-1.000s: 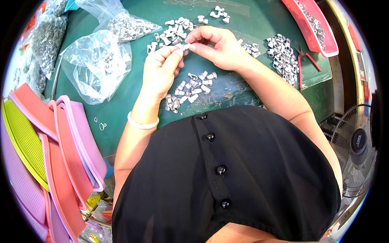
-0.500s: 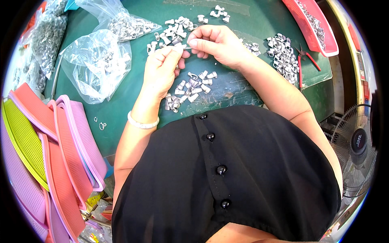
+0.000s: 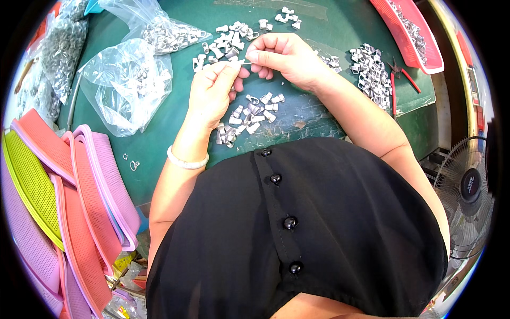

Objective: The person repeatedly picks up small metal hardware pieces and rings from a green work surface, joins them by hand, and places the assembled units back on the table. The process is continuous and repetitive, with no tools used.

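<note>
My left hand (image 3: 215, 90) and my right hand (image 3: 284, 57) meet above the green table, both with fingers pinched together. Between their fingertips is a small silvery metal piece (image 3: 245, 63), mostly covered by the fingers, so its exact kind is unclear. A loose pile of small metal clasp-like parts (image 3: 254, 114) lies on the table just nearer to me than my hands. Behind my fingers sits another heap of such parts (image 3: 229, 41). More of them (image 3: 329, 61) show partly beyond my right wrist.
Clear plastic bags of metal parts (image 3: 127, 87) lie left. Red-handled pliers (image 3: 405, 80) rest beside a larger heap of parts (image 3: 371, 74) at right. A pink basket (image 3: 433, 58) stands far right. Stacked coloured baskets (image 3: 79, 196) fill the left; a fan (image 3: 470, 186) stands right.
Both hands stay almost in place, with only a slight shift of the fingertips around the small metal piece. The piles have not moved.
</note>
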Available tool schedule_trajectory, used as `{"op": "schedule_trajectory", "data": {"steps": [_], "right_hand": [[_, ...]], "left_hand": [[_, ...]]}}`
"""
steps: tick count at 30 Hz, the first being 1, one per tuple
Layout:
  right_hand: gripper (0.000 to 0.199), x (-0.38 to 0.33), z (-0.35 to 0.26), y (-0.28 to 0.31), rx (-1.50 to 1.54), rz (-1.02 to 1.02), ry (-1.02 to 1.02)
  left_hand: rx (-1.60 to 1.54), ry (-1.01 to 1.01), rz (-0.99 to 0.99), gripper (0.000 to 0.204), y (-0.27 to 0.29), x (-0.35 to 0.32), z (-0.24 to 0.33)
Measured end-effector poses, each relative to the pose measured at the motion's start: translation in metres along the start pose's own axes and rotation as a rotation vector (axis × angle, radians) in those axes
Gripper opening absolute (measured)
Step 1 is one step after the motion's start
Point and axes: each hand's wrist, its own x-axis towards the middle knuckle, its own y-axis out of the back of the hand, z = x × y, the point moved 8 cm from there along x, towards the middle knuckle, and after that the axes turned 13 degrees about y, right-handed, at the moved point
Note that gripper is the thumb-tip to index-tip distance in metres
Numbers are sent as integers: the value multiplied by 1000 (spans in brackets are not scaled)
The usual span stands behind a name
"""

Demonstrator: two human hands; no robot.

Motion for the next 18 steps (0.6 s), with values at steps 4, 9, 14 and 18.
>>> {"op": "schedule_trajectory", "data": {"steps": [4,9,14,18], "right_hand": [[16,0,-1,1,-12,-2,19],[15,0,-6,0,-63,-16,69],[13,-1,-10,-2,-72,-18,139],[12,-1,-12,-3,-98,-26,149]], "left_hand": [[2,15,7,25,0,0,0],[-1,29,7,24,0,0,0],[3,25,12,24,-1,-1,1],[12,23,17,23,0,-1,0]]}}
